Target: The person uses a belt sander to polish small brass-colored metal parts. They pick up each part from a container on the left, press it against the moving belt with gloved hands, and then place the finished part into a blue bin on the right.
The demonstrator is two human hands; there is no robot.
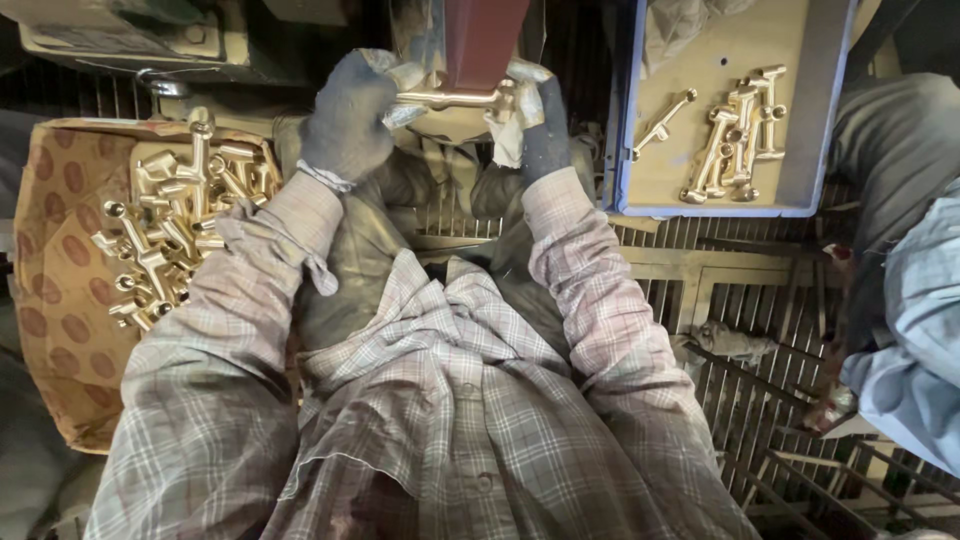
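Holding a polished brass T-shaped fitting (458, 99) level between both gloved hands, I have my left hand (347, 115) clamped on its left end and my right hand (540, 125) closed around its right end through a scrap of pale cloth (512, 135). It sits just under a dark red machine arm (483, 40) straight ahead of me. On my left a cardboard box (60, 300) is heaped with more brass fittings (170, 225); on my right a blue plastic tray (800, 150) carries a small cluster of brass fittings (730, 140). Beneath my plaid sleeves runs a metal grate floor (740, 300), and another person's sleeve (915, 330) shows at the far right edge
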